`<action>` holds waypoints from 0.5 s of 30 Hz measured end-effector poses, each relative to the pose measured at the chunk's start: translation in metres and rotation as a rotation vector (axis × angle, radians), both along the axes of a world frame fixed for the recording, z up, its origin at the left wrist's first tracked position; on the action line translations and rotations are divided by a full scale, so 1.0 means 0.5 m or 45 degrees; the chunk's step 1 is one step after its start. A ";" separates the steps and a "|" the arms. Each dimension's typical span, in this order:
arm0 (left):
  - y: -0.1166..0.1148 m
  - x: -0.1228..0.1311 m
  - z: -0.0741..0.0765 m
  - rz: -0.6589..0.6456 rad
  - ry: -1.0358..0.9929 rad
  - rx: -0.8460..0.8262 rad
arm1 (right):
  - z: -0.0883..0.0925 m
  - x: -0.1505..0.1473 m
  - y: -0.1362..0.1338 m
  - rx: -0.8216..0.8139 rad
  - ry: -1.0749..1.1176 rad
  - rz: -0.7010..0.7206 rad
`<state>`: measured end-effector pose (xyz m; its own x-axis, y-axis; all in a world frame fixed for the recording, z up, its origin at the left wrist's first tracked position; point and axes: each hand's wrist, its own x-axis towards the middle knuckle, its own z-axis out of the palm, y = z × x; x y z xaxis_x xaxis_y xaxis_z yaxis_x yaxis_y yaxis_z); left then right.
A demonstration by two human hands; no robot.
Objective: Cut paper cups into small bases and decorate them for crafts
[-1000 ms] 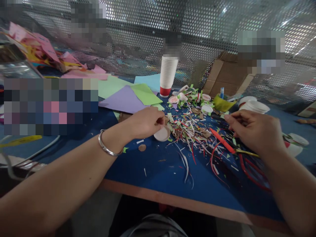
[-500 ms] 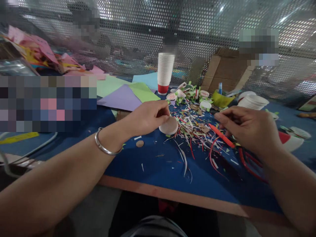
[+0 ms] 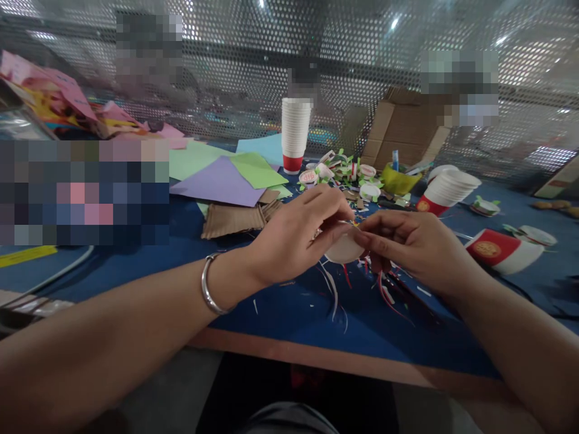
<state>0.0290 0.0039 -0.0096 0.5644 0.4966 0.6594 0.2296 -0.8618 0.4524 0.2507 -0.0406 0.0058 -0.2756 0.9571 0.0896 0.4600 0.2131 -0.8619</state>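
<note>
A round white paper disc, resembling the bottom of a paper cup (image 3: 342,250), is held above the scrap-strewn table. My left hand (image 3: 301,232), with a silver bangle on the wrist, pinches the disc's upper left edge between thumb and fingers. On the opposite side my right hand (image 3: 409,247) has its thumb and fingertips closed on the right edge. Paper clippings lie beneath and behind the disc, partly covered by my hands. Thin red and white paper strips (image 3: 333,292) curl on the blue tabletop nearer to me.
A tall stack of paper cups (image 3: 295,135) stands at the back. Colored paper sheets (image 3: 221,181) and corrugated cardboard (image 3: 233,221) lie left. Small leafy paper pieces (image 3: 344,166), a yellow holder (image 3: 400,179), tilted cups (image 3: 447,190) and a lying red-and-white cup (image 3: 504,250) sit beyond my hands.
My right hand has moved left and taken hold of the disc's right edge. My left hand has brought the disc a little right and nearer. The orange-red pen-like tool no longer shows.
</note>
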 end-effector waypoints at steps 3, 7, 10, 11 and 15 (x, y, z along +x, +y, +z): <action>0.001 -0.005 -0.006 -0.069 -0.052 -0.463 | -0.001 0.002 0.000 0.058 0.013 -0.048; 0.006 -0.008 -0.016 -0.190 -0.022 -0.888 | 0.001 -0.002 0.001 0.097 0.000 -0.083; 0.005 -0.007 -0.010 -0.181 -0.084 -0.978 | 0.009 -0.003 0.000 0.129 -0.040 -0.106; 0.005 -0.007 -0.005 -0.162 -0.115 -0.982 | 0.012 0.000 0.000 0.155 -0.061 -0.119; 0.006 -0.009 0.013 -0.023 -0.218 -0.982 | 0.026 0.038 0.004 0.321 -0.172 -0.267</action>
